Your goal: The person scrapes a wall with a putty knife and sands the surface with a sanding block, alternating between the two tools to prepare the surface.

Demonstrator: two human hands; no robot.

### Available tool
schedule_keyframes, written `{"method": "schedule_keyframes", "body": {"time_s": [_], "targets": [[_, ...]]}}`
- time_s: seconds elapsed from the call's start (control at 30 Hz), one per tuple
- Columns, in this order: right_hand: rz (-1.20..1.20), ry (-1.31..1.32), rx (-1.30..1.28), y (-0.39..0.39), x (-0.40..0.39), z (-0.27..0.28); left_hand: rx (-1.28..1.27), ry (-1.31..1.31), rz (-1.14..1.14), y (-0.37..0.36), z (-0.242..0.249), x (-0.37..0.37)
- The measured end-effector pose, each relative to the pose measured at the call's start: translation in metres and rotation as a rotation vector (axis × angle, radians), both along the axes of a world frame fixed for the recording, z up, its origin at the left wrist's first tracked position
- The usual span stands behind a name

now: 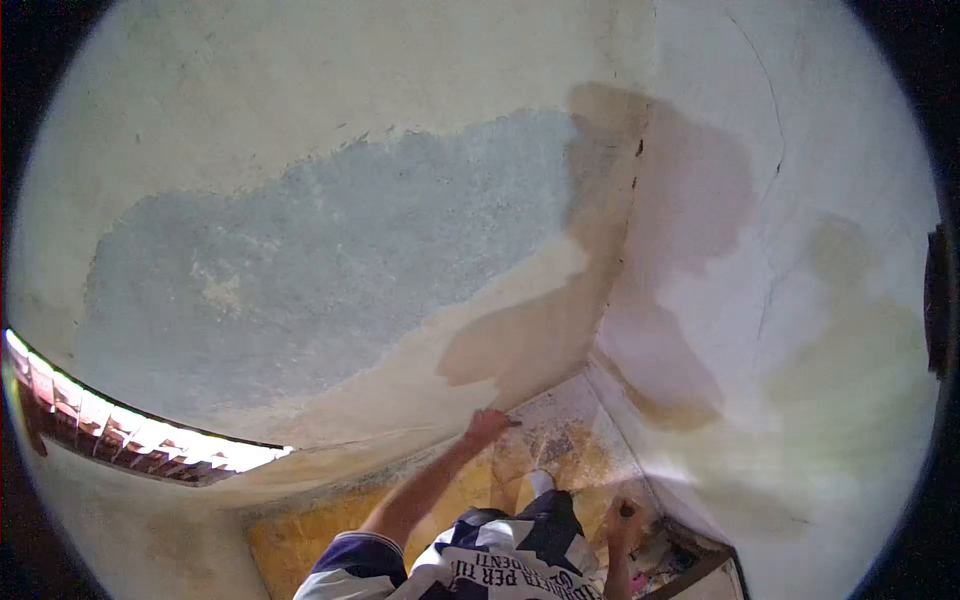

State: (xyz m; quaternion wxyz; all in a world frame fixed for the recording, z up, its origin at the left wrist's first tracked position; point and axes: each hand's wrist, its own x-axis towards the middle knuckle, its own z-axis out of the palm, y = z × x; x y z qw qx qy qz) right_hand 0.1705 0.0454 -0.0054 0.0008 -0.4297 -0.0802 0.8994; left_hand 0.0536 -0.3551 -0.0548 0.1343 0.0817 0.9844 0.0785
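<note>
My left hand is stretched out in front of my body, close to the foot of the left wall. Its fingers are closed, and a small dark tip juts out beyond them; the kind of thing is not clear. Lower and to the right, my right hand is curled into a fist near my side. A dark round end shows in it, perhaps of a handle, but the rest is hidden. The left wall carries a large grey-blue patch with ragged edges, surrounded by cream paint.
The right wall meets the left one in a chipped corner and has thin cracks. Stained, speckled floor lies below. A bright barred window opening is at lower left. An open box with mixed items stands at lower right.
</note>
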Motion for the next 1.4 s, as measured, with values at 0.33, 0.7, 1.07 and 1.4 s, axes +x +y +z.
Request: {"method": "schedule_keyframes", "body": {"time_s": [0.33,0.7,1.07,1.4], "targets": [[0.661,1.278,1.011,-0.137,-0.146,0.133,0.047,0.455,0.188,-0.016,0.116,0.086],[0.247,1.821,1.32,-0.299,-0.206,0.283,-0.721,1.428,-0.058,-0.156,0.428,0.04],[0.689,1.98,1.168,-0.302,-0.192,0.296,-0.752,1.362,-0.097,-0.183,0.425,0.04],[0.624,2.444,0.992,-0.332,-0.201,0.307,-0.727,1.35,-0.107,-0.185,0.424,0.04]]}}
